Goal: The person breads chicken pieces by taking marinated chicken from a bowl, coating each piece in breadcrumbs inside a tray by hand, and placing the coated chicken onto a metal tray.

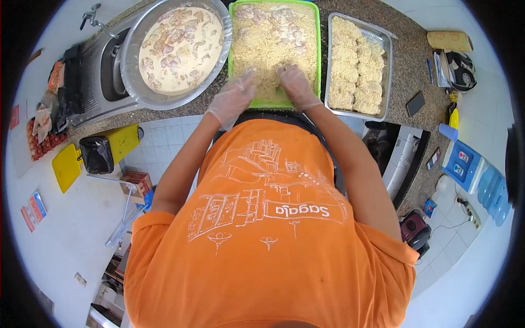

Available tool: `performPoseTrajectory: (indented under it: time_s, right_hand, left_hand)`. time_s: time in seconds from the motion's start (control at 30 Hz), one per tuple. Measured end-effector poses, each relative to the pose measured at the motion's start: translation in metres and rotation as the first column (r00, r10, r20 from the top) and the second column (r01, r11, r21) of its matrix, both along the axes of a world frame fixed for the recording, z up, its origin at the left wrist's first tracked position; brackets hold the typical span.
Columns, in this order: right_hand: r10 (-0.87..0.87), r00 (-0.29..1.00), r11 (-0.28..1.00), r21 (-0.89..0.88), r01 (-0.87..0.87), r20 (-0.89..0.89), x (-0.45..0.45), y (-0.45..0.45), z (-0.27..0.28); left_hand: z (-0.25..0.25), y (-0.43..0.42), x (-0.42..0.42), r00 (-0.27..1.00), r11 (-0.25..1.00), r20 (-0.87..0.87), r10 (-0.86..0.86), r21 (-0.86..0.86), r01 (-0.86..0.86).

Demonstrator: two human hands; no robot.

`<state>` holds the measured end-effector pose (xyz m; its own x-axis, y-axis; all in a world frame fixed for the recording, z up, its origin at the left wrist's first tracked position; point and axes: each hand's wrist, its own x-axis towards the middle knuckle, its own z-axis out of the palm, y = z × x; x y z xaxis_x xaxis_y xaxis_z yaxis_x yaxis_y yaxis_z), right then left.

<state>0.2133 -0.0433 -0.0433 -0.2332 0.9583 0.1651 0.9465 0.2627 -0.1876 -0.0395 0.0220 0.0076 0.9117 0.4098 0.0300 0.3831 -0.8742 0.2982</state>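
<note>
Both my hands wear clear plastic gloves and reach into a bright green tray (319,54) filled with coarse pale breadcrumbs (257,52). At the tray's near left part, my left hand (236,95) has its fingers curled down into the crumbs. My right hand (297,86) is opposite, near the right rim, its fingers bent and bunched in the crumbs. Whatever lies between the fingers is hidden. Toward the tray's far side, pieces of raw meat (287,35) show, partly covered with crumbs.
Left of the tray stands a large metal bowl (131,71) of meat in creamy batter (180,49), partly over the sink (112,71). To the right, a metal tray (387,82) holds rows of crumbed pieces (355,65). A phone (415,104) lies farther right on the granite counter (407,60).
</note>
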Motion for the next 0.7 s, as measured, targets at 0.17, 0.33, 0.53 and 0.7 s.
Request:
performPoseTrajectory:
  time_s: [0.17,0.33,0.53,0.7]
  right_hand:
    - [0.001,0.970,1.000,0.006,0.000,-0.245,0.021,0.015,-0.022]
    - [-0.577,0.374,0.809,-0.572,0.136,-0.726,0.053,0.008,0.052]
    - [-0.550,-0.781,0.683,-0.698,-0.217,-0.296,0.045,-0.009,0.011]
    - [-0.611,-0.618,0.732,-0.650,-0.203,-0.495,0.104,-0.014,0.017]
  left_hand:
    - [-0.001,-0.021,-0.011,0.966,0.948,-0.007,0.260,-0.189,-0.256]
    - [-0.003,-0.030,-0.021,0.865,0.812,0.087,0.494,-0.401,-0.424]
    - [-0.005,-0.042,-0.006,0.777,0.715,0.094,0.622,-0.473,-0.515]
    - [0.005,-0.051,0.021,0.743,0.676,0.062,0.667,-0.470,-0.567]
